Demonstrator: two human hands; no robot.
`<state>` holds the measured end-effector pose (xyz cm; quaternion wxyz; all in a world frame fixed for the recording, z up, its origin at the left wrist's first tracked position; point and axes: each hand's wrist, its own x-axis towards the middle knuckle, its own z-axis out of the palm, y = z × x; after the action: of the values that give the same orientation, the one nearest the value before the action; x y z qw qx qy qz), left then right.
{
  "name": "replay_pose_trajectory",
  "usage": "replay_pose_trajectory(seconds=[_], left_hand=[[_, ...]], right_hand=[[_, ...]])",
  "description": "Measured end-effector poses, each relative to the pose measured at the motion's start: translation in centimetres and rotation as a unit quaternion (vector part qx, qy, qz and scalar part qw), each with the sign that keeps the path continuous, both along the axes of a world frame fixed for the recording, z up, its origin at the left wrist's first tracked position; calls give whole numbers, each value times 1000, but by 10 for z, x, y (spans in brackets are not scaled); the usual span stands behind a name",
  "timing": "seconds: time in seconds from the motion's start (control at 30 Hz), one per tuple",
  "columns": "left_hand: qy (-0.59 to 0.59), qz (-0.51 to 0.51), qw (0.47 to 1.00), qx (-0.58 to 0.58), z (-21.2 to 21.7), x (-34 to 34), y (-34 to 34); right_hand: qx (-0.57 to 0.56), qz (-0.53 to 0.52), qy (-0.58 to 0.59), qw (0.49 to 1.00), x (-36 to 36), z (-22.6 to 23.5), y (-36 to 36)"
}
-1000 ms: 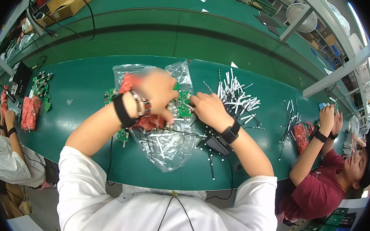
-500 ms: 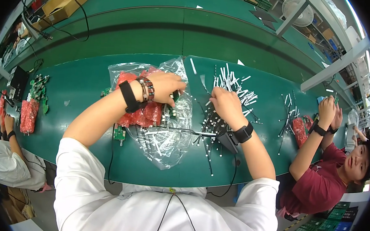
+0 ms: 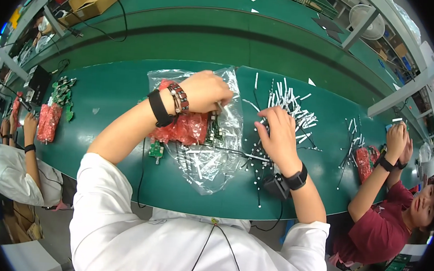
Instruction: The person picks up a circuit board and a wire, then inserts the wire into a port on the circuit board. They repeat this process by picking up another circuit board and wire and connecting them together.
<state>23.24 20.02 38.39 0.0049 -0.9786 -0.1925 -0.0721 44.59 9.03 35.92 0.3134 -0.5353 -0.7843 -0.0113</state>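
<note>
My left hand [image 3: 206, 93] is bent over the red bubble wrap [image 3: 190, 128], fingers curled and closed. A small pale tip shows at its fingertips; what they hold is mostly hidden. Just below, green circuit boards [image 3: 216, 129] stand at the wrap's right edge. Under both spreads a clear plastic bag [image 3: 202, 167]. My right hand [image 3: 279, 136] is open, thumb apart from the fingers, above a heap of black cables with white connectors [image 3: 260, 156]. White-sleeved cable ends [image 3: 292, 106] fan out beyond it.
A green board [image 3: 156, 150] lies left of the bag. A black box-like device [image 3: 277, 186] sits by my right wrist. More boards [image 3: 62, 92] and red wrap [image 3: 49, 123] lie far left. At right, a co-worker's hands [image 3: 398, 140] are raised near another cable pile [image 3: 349, 145].
My right hand has lifted and its fingers have spread from the cables. My left hand has curled further in above the boards. The whole view has shifted slightly.
</note>
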Motion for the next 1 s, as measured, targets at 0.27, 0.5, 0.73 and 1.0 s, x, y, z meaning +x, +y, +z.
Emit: replay_pose_trajectory(seconds=[0.27,0.5,0.73,1.0], left_hand=[[-308,90,865,-385,30,-55,-1],[-496,102,734,-452,58,-78,-39],[-452,52,872,-179,48,-36,-94],[-339,-17,915,216,52,15,-135]], right_hand=[[42,58,41,997,-19,13,-9],[-83,90,132,984,-23,12,-15],[-223,239,476,816,-40,29,-38],[-203,176,580,769,-39,41,-89]])
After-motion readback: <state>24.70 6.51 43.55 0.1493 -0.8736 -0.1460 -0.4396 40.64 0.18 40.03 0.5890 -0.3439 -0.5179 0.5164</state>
